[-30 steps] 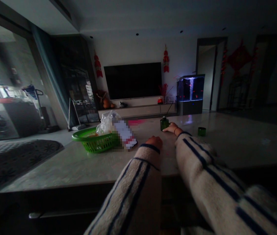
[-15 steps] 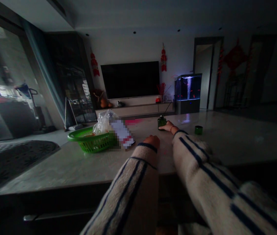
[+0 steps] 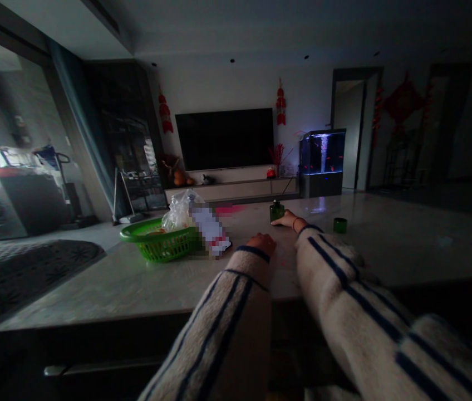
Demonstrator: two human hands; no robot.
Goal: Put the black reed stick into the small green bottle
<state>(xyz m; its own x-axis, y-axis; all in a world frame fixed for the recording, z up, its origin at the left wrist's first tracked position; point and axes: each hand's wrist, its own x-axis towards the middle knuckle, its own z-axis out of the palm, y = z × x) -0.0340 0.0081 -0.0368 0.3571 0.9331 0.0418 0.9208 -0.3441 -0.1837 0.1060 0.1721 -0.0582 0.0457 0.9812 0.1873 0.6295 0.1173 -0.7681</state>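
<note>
On the counter [image 3: 94, 289], the right hand [image 3: 288, 220] lies open and empty, its fingers [image 3: 275, 222] just beside one green bottle [image 3: 276, 211]. The left hand [image 3: 260, 242] is nearer; its fingers can't be made out.

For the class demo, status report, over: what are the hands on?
Left hand empty on pale stone countertop. Right hand at dark green glass bottle. Nothing between them.

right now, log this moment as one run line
left hand: resting on stone counter | right hand: fingers at green glass reed diffuser | nearby: green plastic basket, green cup
</note>
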